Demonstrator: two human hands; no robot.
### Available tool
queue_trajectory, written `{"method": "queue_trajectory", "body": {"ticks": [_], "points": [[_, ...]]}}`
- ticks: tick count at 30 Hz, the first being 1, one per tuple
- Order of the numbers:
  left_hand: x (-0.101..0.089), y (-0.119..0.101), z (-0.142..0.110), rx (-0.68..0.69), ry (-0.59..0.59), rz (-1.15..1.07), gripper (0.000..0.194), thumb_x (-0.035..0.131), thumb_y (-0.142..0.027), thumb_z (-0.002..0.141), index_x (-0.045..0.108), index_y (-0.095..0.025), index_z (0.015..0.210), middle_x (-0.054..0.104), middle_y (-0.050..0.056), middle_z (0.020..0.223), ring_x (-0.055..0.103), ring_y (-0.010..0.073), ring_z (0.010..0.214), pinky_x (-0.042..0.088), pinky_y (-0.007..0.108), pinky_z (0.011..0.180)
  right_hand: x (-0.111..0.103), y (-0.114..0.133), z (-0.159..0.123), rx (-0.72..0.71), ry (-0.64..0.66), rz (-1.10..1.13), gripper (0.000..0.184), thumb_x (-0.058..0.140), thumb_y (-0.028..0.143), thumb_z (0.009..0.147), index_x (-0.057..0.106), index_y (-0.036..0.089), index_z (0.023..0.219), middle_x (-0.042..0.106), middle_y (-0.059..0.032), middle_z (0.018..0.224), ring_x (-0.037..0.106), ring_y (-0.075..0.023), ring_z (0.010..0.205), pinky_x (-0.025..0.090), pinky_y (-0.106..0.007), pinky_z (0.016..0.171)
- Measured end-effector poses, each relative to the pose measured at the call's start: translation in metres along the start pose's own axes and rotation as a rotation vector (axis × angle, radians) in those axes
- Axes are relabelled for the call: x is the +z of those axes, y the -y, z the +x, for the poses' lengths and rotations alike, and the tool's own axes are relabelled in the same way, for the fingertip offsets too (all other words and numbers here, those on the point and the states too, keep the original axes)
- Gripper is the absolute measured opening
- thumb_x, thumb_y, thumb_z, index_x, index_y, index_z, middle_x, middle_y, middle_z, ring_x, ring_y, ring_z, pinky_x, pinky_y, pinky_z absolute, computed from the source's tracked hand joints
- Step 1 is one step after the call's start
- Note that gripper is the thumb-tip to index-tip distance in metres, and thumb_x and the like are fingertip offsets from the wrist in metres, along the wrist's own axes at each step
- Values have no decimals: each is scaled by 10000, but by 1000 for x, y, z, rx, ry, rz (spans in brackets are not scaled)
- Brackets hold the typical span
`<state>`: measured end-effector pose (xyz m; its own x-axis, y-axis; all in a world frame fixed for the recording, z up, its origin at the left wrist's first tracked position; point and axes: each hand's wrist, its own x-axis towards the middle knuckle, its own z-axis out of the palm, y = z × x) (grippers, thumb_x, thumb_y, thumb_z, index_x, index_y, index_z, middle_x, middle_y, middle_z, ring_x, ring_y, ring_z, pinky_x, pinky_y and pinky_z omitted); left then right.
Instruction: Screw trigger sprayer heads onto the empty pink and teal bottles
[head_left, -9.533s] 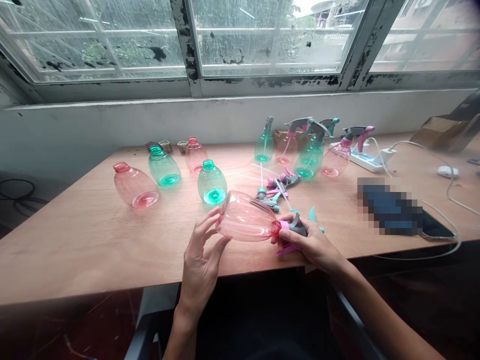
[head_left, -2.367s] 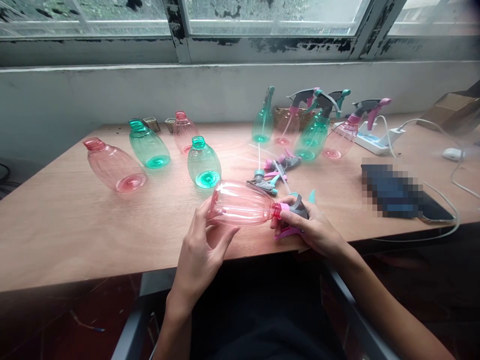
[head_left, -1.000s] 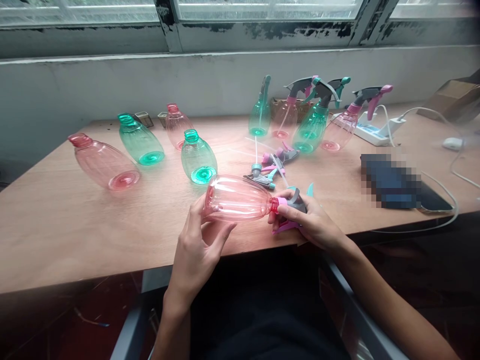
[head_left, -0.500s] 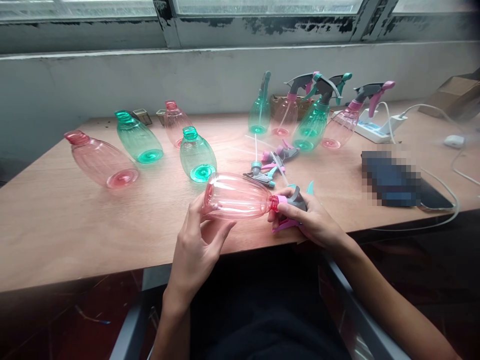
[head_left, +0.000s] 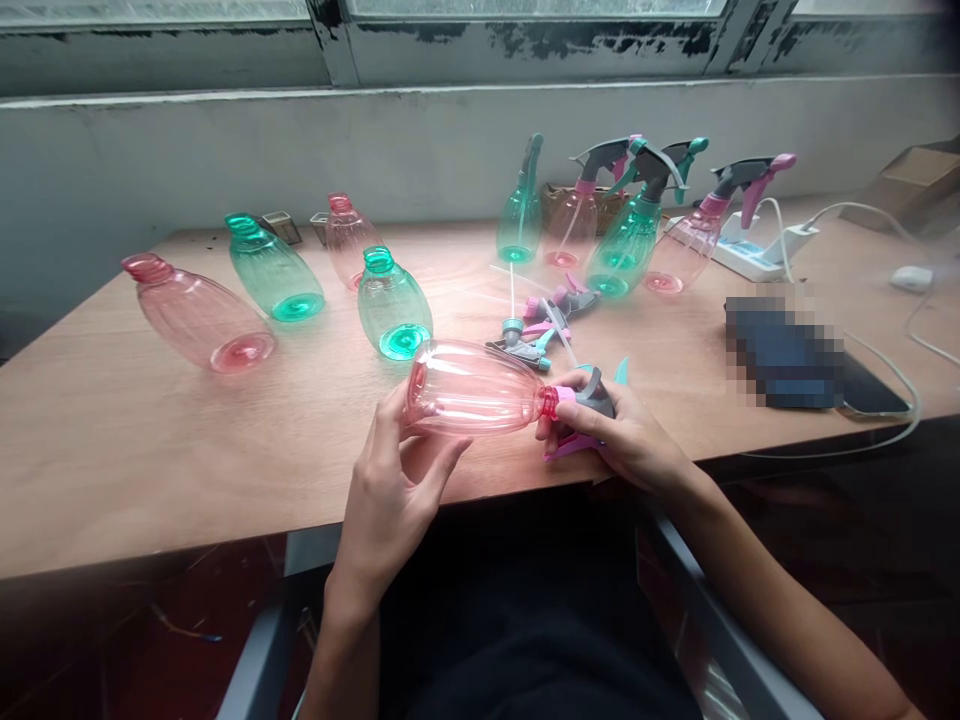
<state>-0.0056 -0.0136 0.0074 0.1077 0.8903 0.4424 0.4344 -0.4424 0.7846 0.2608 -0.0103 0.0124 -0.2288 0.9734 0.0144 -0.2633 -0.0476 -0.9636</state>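
A clear pink bottle lies sideways in the air above the table's front edge, its neck to the right. My left hand is closed on its base, fingers behind and thumb below. At the neck, my right hand grips a grey and pink trigger spray head, whose pink collar meets the bottle's mouth. Whether the threads are engaged cannot be seen. Just beyond the hands lie loose spray heads, among them a grey and teal one with its tube pointing up and a grey and pink one.
To the left stand open-topped bottles, two pink, one at the front, and two green, one nearest me. Several bottles with spray heads stand at the back right. A phone, cables and a power strip lie rightward.
The view has tipped down very slightly, so the table sits a little higher. Both hands keep the same hold on the bottle and spray head.
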Motion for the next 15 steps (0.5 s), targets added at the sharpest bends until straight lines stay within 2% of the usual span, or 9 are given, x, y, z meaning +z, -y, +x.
{"method": "queue_trajectory", "body": {"ticks": [15], "points": [[0,-1,1,0,10,-25,761,801,-330,944,438,-373,1611,581,73,1583,721,241,1250,636,431,1102,0,1,0,-16,1,-16,276,832,389,958,683,195,1085,811,-52,849,771,-209,736,663,-337,709]]}}
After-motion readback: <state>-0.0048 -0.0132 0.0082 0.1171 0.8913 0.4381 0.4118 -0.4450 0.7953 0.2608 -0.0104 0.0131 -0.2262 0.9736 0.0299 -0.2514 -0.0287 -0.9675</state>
